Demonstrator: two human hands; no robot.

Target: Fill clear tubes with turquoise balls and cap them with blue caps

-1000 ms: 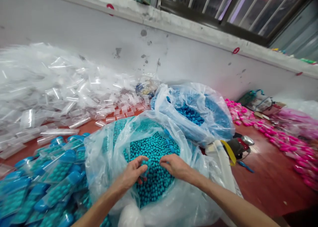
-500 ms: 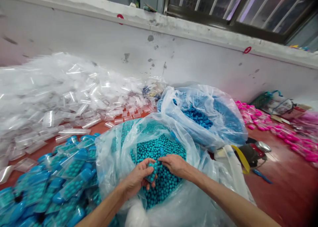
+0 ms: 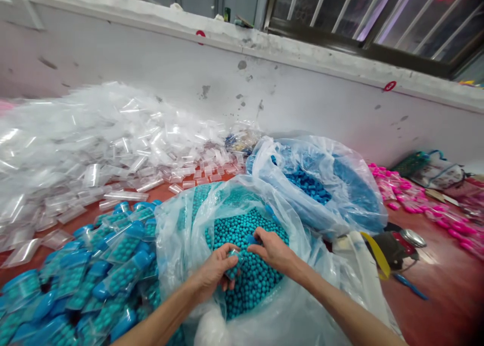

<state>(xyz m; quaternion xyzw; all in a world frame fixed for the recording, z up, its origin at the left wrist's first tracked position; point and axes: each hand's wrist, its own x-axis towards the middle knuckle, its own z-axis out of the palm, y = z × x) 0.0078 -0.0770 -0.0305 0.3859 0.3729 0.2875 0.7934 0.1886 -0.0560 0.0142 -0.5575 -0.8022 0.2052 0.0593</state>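
Note:
My left hand is wrapped round a small clear container filled with teal beads, partly hidden by the fingers. Beside it, my right hand pinches a small blue cap between thumb and forefinger, apart from the container. Both hands are over the loose teal beads in a large open plastic bag. To the left lies a pile of filled clear containers with blue caps.
A big heap of clear plastic tubes stretches along the wall at left. Behind the bead bag sits another bag with blue caps. Pink pieces lie at right, near a dark object with a yellow strap on the red floor.
My right hand has drawn slightly away from the container and turned upward, so the blue cap in its fingers shows. The whole view has shifted a little.

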